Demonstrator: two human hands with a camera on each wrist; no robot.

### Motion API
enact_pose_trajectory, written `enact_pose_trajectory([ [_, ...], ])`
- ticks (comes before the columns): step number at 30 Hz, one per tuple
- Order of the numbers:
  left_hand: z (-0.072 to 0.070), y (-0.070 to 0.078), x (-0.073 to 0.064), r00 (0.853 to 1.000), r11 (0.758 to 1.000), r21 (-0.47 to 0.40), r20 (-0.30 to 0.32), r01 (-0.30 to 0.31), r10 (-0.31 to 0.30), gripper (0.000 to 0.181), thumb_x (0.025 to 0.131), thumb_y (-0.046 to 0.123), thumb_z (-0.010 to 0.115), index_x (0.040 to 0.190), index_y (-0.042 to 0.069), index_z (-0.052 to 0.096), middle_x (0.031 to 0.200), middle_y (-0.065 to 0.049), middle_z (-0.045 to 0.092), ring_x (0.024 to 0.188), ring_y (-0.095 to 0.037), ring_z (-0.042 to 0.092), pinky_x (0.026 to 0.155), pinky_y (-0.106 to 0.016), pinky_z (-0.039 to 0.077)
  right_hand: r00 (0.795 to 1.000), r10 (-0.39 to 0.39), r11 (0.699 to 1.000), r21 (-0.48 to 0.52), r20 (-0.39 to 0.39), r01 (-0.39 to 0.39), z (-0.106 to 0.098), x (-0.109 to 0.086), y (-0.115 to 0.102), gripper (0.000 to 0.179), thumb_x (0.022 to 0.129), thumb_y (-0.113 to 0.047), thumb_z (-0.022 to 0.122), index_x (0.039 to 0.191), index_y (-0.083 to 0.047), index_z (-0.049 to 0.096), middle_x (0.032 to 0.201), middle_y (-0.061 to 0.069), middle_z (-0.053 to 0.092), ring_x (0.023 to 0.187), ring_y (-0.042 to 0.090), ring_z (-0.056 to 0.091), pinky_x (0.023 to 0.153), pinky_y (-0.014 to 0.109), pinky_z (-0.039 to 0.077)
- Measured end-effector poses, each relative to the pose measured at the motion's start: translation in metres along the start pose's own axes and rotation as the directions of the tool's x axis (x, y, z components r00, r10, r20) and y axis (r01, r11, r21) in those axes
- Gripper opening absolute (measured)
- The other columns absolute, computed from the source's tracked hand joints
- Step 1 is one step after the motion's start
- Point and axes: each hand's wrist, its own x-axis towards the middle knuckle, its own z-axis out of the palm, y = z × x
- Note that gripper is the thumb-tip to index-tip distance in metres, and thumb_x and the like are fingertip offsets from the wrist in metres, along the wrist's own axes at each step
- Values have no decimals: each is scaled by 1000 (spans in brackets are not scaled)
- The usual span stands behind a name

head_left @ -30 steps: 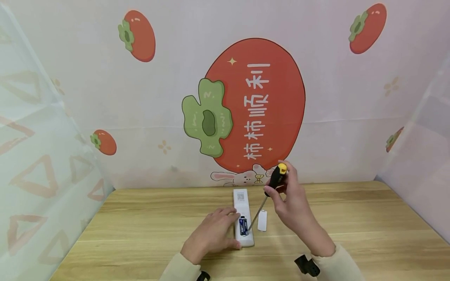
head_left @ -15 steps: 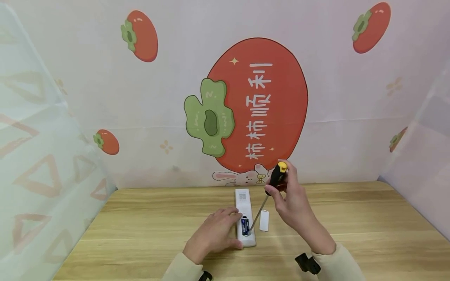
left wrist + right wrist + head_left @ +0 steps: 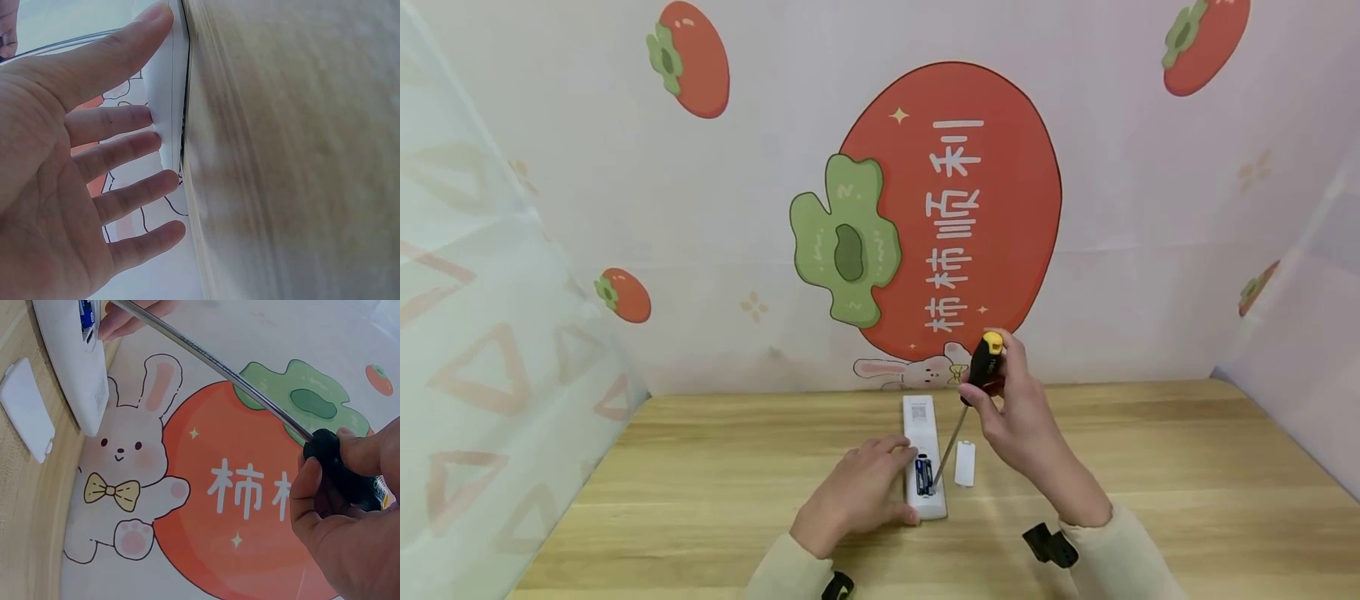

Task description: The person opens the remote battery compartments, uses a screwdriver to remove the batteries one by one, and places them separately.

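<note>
A white remote control (image 3: pixel 925 427) lies face down on the wooden table, its battery bay uncovered. Two dark blue batteries (image 3: pixel 923 477) sit side by side in the bay. My left hand (image 3: pixel 859 493) rests against the remote's left side; the left wrist view shows its fingers nearly straight, thumb and fingertips touching the edge. Between thumb and fingers, my right hand (image 3: pixel 1026 425) grips a black-and-yellow screwdriver (image 3: pixel 985 367). The screwdriver slants down, its tip at the lower right end of the bay; the exact contact is too small to tell.
Just right of the remote lies the white battery cover (image 3: pixel 965 463). Bare wooden tabletop (image 3: pixel 715 483) extends to both sides. Behind the table stands a backdrop (image 3: pixel 760 350) printed with persimmons and a rabbit.
The head view has shifted slightly. Both hands keep their places at the remote, and the screwdriver stands a little more upright, its tip still at the bay's lower end.
</note>
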Motion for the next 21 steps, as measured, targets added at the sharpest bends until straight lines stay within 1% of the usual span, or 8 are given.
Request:
enact_pose_trajectory([
  [3,0,-1,1,1000,1000,4,-1,-1,1,79,78,49,86,141,10,60,146,-6,54,133,-30,51,105,-52,47,1000,-1,1000,0,7,1,0,0,-2,73,87,4,75,144,-1,29,95,9,66,81,16,64,70,32,59],
  [6,1,-1,3,1000,1000,0,4,3,-3,79,78,50,86,142,10,60,146,-7,54,133,-30,50,106,-52,46,1000,-2,1000,-22,6,2,1,0,-3,74,87,2,76,144,-1,29,94,9,66,79,16,63,69,32,59],
  [12,-4,-1,6,1000,1000,-6,5,2,-2,78,79,48,86,141,9,60,146,-8,54,135,-30,49,106,-52,46,1000,1,999,-50,-15,-1,1,3,-4,75,85,2,78,143,0,30,95,10,66,77,18,62,67,32,58],
  [15,-5,-1,6,1000,1000,-16,13,12,-11,78,79,48,86,141,9,60,147,-8,53,135,-30,49,107,-52,45,1000,-9,999,-37,-3,9,1,3,-6,77,84,3,78,144,-1,30,95,9,66,77,16,62,67,30,58],
  [18,-3,-1,5,999,999,-23,25,26,-26,77,79,48,86,141,10,60,147,-7,53,136,-29,48,108,-52,44,999,-39,999,-5,17,39,2,2,-8,78,84,4,79,145,-2,30,94,9,67,77,15,63,67,30,59],
  [21,-2,0,3,999,999,-24,31,28,-27,77,78,48,86,140,9,61,147,-7,54,135,-29,49,108,-51,45,997,-64,998,21,33,63,3,0,-12,78,83,5,79,144,-2,31,94,8,66,78,14,63,68,31,59],
])
